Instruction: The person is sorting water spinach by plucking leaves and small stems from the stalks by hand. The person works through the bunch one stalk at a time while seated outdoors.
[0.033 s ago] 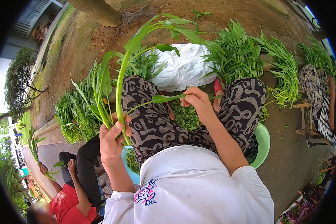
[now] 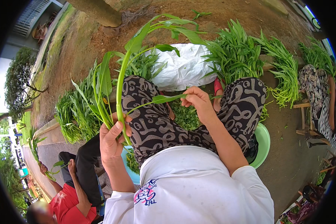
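My left hand (image 2: 112,138) is closed around a few thick green water spinach stalks (image 2: 120,86). They stand upright above my left knee, their long leaves arching over to the right at the top. A thin side stem runs from the stalks toward my right hand (image 2: 198,103), ending in a narrow leaf (image 2: 162,99). My right fingers pinch that leaf by its tip, between my knees. Below it, a heap of loose green leaves (image 2: 188,117) lies between my legs; what holds them is hidden.
A white woven sack (image 2: 181,69) lies ahead, with piles of water spinach at left (image 2: 76,112) and right (image 2: 235,50). A light blue basin (image 2: 133,175) stands by my left thigh, a green basin (image 2: 264,143) by my right. A person in red (image 2: 69,203) sits at left, handling stalks.
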Available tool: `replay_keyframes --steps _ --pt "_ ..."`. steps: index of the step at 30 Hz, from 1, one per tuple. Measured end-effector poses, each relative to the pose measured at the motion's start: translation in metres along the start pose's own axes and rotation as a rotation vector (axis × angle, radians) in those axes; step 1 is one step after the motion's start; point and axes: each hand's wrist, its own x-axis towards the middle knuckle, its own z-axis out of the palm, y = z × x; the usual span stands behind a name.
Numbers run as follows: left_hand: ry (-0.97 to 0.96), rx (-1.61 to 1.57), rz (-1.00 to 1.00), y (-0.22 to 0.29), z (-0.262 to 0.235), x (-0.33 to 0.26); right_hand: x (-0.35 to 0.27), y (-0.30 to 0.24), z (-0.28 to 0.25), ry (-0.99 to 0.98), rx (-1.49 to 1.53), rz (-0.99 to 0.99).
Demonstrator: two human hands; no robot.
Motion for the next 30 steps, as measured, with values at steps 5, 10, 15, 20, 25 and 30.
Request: replay_keyframes --steps 5,10,15,20,25,30 --pt "-0.004 0.004 -0.011 -0.003 0.001 0.000 0.004 0.000 -0.005 -0.019 0.275 0.110" --pt "-0.001 0.005 -0.012 -0.003 0.001 0.000 0.005 -0.003 -0.002 0.048 0.487 0.124" --pt "0.007 -0.016 0.005 -0.001 -0.003 -0.001 0.005 -0.004 -0.005 0.087 0.359 0.038" --pt "0.020 -0.022 0.009 0.001 -0.003 -0.001 0.005 0.006 -0.012 -0.003 0.041 0.026" --pt "0.015 -0.022 0.002 0.000 -0.003 0.000 0.002 0.005 0.001 -0.022 -0.147 -0.135" --pt "-0.002 -0.021 -0.016 -0.004 -0.004 -0.001 -0.003 -0.004 0.011 -0.157 -0.044 -0.069"
